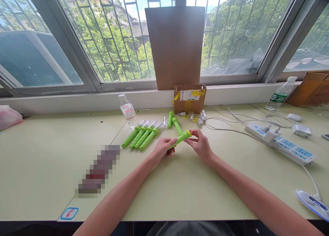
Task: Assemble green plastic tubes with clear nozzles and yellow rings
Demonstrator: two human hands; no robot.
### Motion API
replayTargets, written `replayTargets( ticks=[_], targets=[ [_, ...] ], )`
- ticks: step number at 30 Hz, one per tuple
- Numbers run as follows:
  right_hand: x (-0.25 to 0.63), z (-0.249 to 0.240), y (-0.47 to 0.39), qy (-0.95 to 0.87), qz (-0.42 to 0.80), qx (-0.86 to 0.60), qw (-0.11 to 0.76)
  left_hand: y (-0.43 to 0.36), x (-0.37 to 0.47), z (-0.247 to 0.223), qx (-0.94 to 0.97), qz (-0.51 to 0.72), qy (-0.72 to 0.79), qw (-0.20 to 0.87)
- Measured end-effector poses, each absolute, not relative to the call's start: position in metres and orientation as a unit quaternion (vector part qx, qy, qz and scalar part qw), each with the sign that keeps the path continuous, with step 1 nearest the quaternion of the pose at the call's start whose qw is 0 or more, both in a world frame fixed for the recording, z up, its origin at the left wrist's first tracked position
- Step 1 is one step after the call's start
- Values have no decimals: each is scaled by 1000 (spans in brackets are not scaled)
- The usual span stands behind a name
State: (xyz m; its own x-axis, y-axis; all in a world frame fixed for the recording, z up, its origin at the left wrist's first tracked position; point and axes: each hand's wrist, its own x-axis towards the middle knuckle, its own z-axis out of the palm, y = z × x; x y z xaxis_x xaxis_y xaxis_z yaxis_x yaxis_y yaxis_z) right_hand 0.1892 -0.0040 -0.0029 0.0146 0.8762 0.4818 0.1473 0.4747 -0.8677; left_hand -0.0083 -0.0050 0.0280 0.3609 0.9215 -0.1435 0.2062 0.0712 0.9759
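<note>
My left hand (163,148) is wrapped around a ribbed green plastic tube (179,139), which slants up to the right just above the table. At its far end sits a yellow ring (189,133), pinched by the fingers of my right hand (200,145). Behind it lie another green tube (177,125) and a shorter-looking green tube (170,119). Left of my hands, several green tubes with clear tops (144,136) rest side by side. Beyond my right hand are a clear cap (191,116), a loose yellow ring (194,119) and more clear pieces (203,116).
A small cardboard box (190,107) stands by the window wall. Water bottles stand at left (128,111) and right (281,93). On the right lie a power strip (285,143) and cables (231,129). A pixelated dark object (99,170) lies left, near a marked sticker (69,213).
</note>
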Motion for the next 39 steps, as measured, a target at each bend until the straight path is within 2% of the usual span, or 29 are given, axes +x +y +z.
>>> replayTargets(
  ticks=[6,14,24,39],
  targets=[
    [189,-4,-3,-614,308,-423,591,-6,-6,27,628,303,478,534],
    [189,-4,-6,-598,326,-425,596,-11,-5,30,645,345,477,488],
    [190,-1,-6,-628,330,-417,568,-7,-6,27,606,357,472,531],
    [189,2,-8,-638,292,-419,576,-4,-9,26,593,344,470,556]
  ],
)
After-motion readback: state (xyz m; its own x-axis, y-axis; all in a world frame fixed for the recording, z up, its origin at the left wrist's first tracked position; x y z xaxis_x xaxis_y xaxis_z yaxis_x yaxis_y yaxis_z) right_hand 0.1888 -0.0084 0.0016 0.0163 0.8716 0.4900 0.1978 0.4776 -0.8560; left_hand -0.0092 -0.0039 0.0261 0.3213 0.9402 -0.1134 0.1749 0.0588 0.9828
